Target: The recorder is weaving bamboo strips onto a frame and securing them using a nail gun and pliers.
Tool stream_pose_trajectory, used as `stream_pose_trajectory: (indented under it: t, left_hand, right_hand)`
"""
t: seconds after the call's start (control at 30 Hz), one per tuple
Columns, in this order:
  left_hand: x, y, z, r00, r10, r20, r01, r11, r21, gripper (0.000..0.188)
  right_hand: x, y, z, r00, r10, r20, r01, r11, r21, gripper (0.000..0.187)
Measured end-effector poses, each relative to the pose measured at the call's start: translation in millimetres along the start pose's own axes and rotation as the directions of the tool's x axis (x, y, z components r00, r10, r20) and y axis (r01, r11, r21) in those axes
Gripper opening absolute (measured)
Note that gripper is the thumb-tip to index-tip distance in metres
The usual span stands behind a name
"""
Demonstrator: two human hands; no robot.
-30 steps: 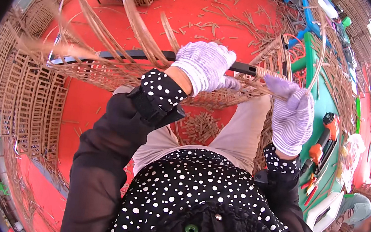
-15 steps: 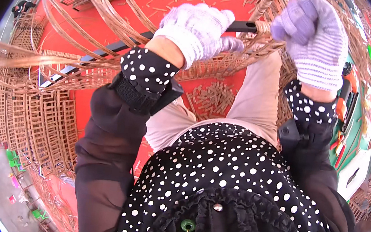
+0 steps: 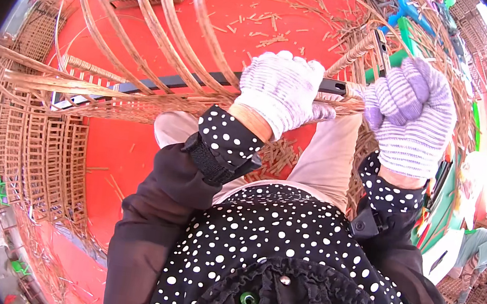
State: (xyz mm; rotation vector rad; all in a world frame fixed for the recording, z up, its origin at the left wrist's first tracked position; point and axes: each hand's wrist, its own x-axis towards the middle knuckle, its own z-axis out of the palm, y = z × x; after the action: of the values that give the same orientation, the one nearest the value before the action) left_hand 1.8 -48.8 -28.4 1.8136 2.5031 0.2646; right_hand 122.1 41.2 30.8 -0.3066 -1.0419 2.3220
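Note:
Across my lap lies a half-woven brown wicker piece (image 3: pixel 133 108) on a black metal frame bar (image 3: pixel 160 85). Long curved wicker stakes (image 3: pixel 158 26) rise from its left part. My left hand (image 3: pixel 281 90), in a pale striped knit glove, is closed over the bar and the woven edge. Just past the bar's right end my right hand (image 3: pixel 414 112), in a matching glove, makes a tight fist. Thin wicker strands run from the weave toward that fist; its fingers hide how they are held. Beside it stands a wicker-wrapped frame post (image 3: pixel 356 51).
Red sheeting (image 3: pixel 243 6) covers the floor, with short wicker offcuts (image 3: pixel 276 156) between my legs. Stacked wicker racks (image 3: pixel 42 158) stand at left. Loose wicker strands (image 3: pixel 471 77) and a green surface with tools lie to my right. Another person (image 3: pixel 483 254) is at the far right.
Both hands have come closer to my body, the left also moving right. The wicker piece has come nearer and levelled out, and its wrapped post now shows more fully.

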Motion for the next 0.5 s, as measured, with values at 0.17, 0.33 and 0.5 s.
stream_pose_trajectory:
  t: [0.17,0.33,0.5]
  left_hand:
    - [-5,1,1,1.0,0.011,-0.006,-0.011,1.0,-0.004,0.061]
    - [-17,3,13,0.992,0.025,-0.12,-0.03,0.999,-0.037,0.059]
    - [-28,9,14,0.932,0.085,-0.352,-0.057,0.994,0.09,0.054]
  right_hand:
    - [-13,-4,50,0.912,-0.141,-0.385,0.036,0.963,-0.268,0.039]
    - [-7,1,38,0.994,-0.107,0.011,0.102,0.904,-0.415,0.038]
    - [9,1,48,0.993,-0.105,-0.056,0.076,0.923,-0.377,0.031]
